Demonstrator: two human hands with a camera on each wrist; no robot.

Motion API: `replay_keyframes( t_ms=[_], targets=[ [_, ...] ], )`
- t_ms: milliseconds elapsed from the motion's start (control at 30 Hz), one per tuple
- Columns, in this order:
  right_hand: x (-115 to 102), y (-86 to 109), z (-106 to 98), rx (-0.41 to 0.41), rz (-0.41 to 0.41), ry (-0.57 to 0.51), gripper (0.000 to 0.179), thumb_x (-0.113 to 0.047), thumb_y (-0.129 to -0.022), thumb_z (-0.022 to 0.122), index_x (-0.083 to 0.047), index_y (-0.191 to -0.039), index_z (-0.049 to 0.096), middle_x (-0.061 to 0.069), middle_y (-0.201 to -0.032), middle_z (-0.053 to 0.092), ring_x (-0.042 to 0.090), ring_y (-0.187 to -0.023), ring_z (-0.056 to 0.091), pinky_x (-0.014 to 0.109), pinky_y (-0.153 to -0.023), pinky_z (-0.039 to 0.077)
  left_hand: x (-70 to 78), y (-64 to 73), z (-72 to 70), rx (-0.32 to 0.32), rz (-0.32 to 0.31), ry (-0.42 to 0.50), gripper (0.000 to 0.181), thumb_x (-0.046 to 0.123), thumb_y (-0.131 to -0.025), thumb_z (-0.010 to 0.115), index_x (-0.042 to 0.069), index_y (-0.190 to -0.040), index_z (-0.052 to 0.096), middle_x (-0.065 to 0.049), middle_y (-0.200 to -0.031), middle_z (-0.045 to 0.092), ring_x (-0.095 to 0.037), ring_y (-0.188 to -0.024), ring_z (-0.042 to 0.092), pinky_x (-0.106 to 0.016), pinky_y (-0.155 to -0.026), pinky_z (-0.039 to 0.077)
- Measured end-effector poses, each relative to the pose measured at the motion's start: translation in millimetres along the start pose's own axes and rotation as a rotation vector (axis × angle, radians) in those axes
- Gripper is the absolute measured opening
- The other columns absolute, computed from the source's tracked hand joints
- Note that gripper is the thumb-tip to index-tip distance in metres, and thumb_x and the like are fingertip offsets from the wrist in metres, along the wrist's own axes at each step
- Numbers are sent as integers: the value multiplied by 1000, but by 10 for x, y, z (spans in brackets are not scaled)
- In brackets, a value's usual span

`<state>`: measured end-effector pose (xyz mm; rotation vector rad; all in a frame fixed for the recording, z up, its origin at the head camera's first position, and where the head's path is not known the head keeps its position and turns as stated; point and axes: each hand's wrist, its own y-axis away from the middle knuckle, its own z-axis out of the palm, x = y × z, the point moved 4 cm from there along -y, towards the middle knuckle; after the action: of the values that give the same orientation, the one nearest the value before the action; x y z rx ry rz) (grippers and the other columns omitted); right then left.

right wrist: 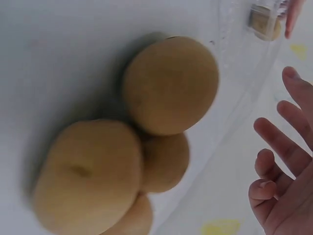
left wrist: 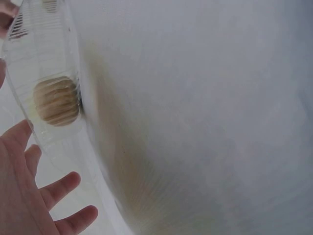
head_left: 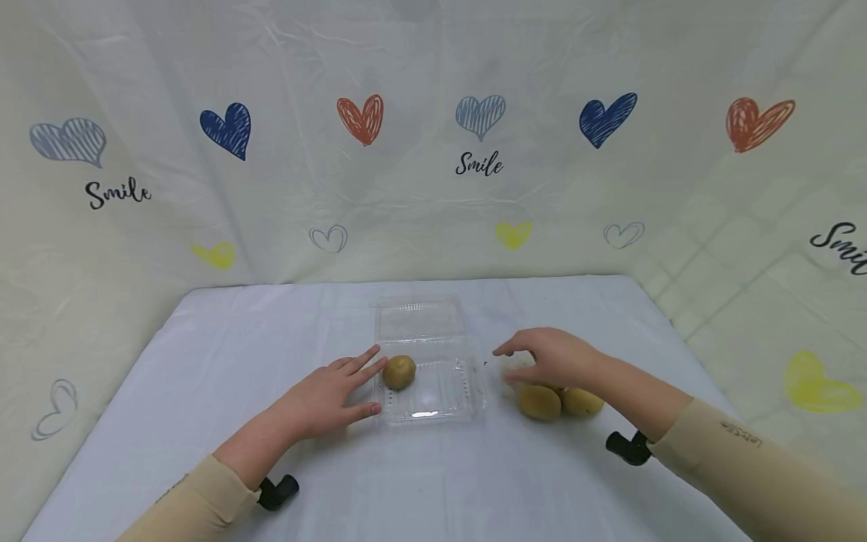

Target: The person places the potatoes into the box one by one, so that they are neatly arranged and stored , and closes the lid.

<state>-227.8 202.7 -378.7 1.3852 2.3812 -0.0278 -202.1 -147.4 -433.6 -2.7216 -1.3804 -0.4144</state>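
Note:
A clear plastic clamshell container (head_left: 433, 406) lies with its lid laid back, and one potato (head_left: 399, 372) sits at the left of its base. My left hand (head_left: 332, 400) has its fingers spread at the container's left side, fingertips at the rim. Through the container wall the same potato (left wrist: 57, 101) shows in the left wrist view. To the right, my right hand (head_left: 558, 359) is over a group of potatoes (head_left: 539, 403), partly hiding them. The right wrist view shows this hand (right wrist: 288, 166) with loosely bent, separated fingers and nothing in them, apart from the nearest potato (right wrist: 171, 85).
A white cloth (head_left: 433, 482) covers the table. Behind it hangs a pale backdrop (head_left: 420, 45) printed with hearts and lettering. Dark wrist-worn devices, one on the left (head_left: 278, 493) and one on the right (head_left: 628, 449), stick out below the sleeves.

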Motion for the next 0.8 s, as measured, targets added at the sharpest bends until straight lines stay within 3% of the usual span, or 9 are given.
replay_keyframes(
  t_ms=[333,633,800],
  targets=[
    [220,352,96,-26,29,66,49,-43,-81,81,-23,-125,71,-7,-122,66,21,-114,60,46,-96,49,-9,-7,12,-6,1,-4,79,65,-94,50,27,-159,24,5,-166,12,-28,-143,34,-52,-110,36],
    [203,387,219,-30,-18,121,51,-43,-78,83,-22,-122,71,-4,-123,67,21,-113,61,43,-93,50,-11,-12,11,-10,-8,-7,79,63,-95,52,28,-159,24,6,-166,12,-27,-143,34,-53,-109,37],
    [182,361,274,-12,-107,208,47,-39,-76,85,-21,-118,72,-7,-115,68,13,-98,63,36,-82,52,-7,-11,10,-9,-8,-5,79,63,-95,52,27,-159,24,5,-166,13,-28,-143,34,-53,-109,36]
  ],
)
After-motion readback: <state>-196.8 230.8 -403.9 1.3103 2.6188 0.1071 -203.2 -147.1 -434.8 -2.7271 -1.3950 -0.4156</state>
